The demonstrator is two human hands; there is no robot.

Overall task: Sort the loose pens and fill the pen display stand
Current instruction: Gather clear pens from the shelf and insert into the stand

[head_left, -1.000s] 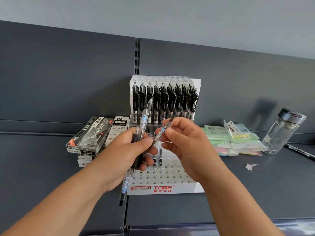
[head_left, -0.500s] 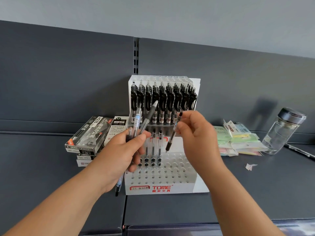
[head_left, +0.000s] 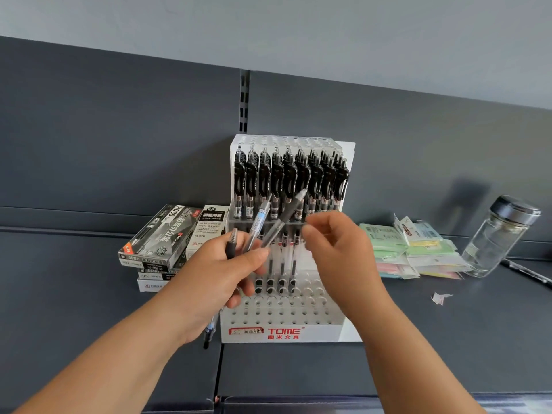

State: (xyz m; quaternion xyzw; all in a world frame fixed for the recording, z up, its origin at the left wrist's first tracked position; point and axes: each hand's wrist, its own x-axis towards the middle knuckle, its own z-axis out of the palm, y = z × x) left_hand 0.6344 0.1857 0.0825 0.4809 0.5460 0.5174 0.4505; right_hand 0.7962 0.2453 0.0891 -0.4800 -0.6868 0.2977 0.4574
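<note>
We see the white pen stand sitting on the dark shelf, against the back panel; its upper tier is packed with a row of black pens, standing upright, clips forward; its lower tier holds only a few clear pens upright in the rear holes, just behind our hands, and the front rows of holes show as open circles. Our left hand is wrapped round a bunch of loose pens, which fan upward in front of the stand, their lower ends poking out beneath the palm; we count at least three, though the fist hides how many there are. Our right hand hovers just beside the fanned tips, fingers loosely curled, with nothing visible between them. Left of the stand lies a stack of pen boxes, closed, so their contents are hidden; the lower boxes are mostly covered by our left hand. To the right sits a heap of pastel paper packets, then a clear glass bottle with a dark lid; we cannot tell whether it holds anything. A paper scrap lies nearby; a dark pen is cut off at the right edge.
</note>
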